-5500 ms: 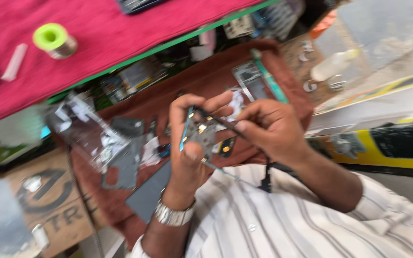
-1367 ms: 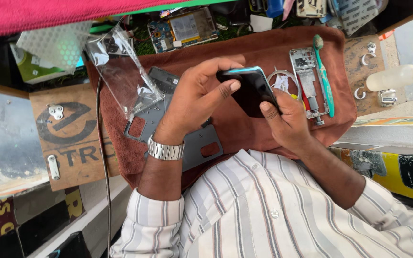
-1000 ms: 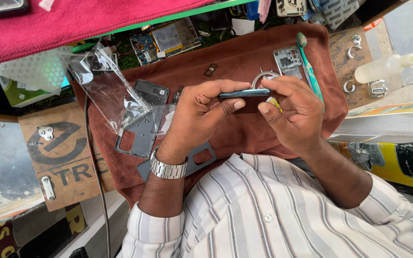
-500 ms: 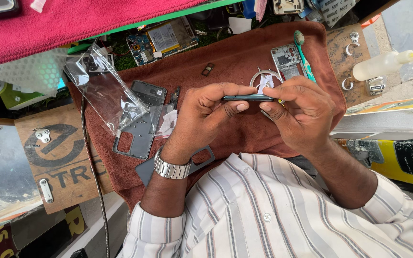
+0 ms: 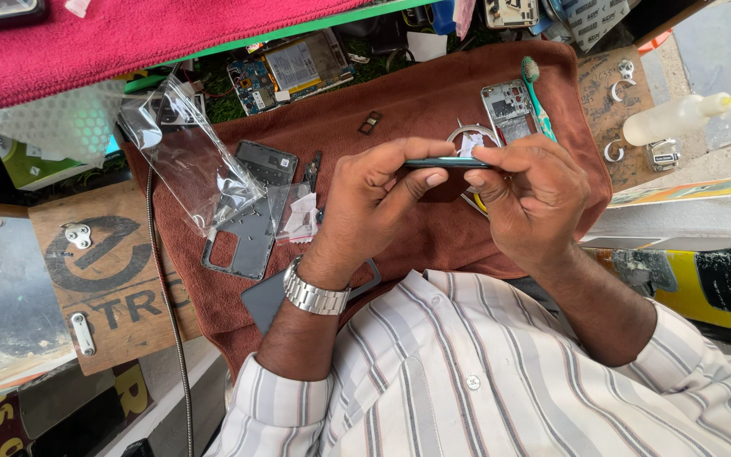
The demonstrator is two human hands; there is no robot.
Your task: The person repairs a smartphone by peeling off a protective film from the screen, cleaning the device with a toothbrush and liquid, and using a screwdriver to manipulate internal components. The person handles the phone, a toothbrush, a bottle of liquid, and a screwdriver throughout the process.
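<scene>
Fingertips of both hands pinch a thin, dark, teal-edged smartphone (image 5: 446,162), held edge-on and level above the middle of the reddish-brown cloth mat (image 5: 416,93). The left hand (image 5: 374,199) closes its thumb under the slab and curls its fingers over the top edge; the right hand (image 5: 530,199) clamps the other end the same way, thumb tip pressed at the seam.

As a judgement, the phone is light and stiff but slippery and fragile at its glass face, so it is best gripped by the long side rails, not the flat faces.

Outward on the mat, a grey plastic phone back frame (image 5: 243,245) lies near the left edge, partly under a clear crinkled plastic bag (image 5: 184,161). A bare phone circuit chassis (image 5: 508,106) and a teal-handled toothbrush (image 5: 536,97) sit near the far right corner. A silver metal wristwatch (image 5: 315,294) bands the left wrist.
</scene>
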